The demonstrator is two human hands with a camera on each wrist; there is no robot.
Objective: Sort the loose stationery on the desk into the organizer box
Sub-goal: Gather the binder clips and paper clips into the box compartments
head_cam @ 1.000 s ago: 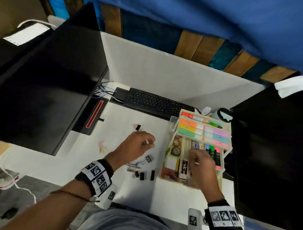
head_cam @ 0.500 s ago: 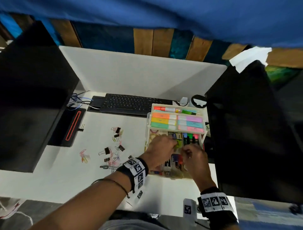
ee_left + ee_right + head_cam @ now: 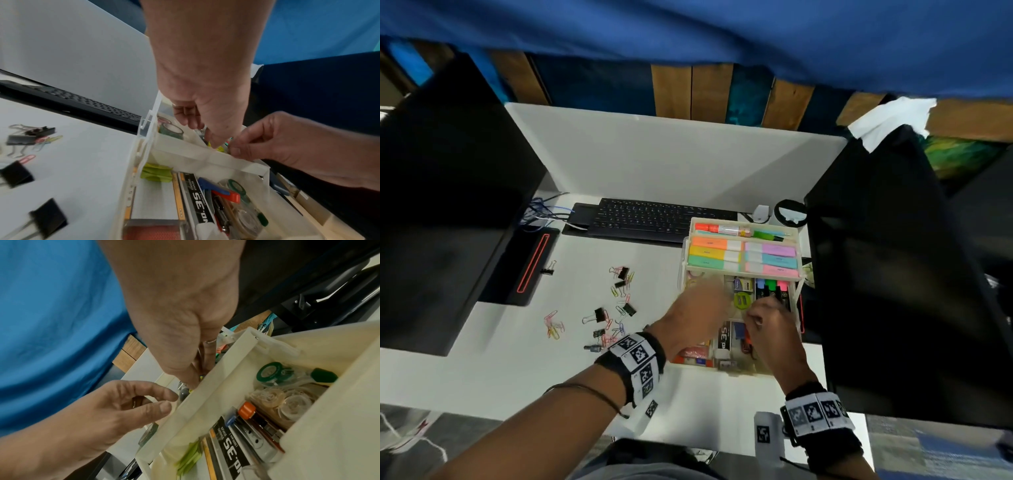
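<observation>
Binder clips [image 3: 599, 314] and paper clips [image 3: 554, 325] litter the worktop [image 3: 517, 370] left of the organizer box [image 3: 743, 369]. Both hands [image 3: 697, 317] [image 3: 770, 325] reach inside it, fingertips pinched; what they hold I cannot tell.

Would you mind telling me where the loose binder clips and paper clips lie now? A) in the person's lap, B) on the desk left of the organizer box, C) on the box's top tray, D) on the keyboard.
B: the clips lie scattered on the white desk, left of the box.
</observation>
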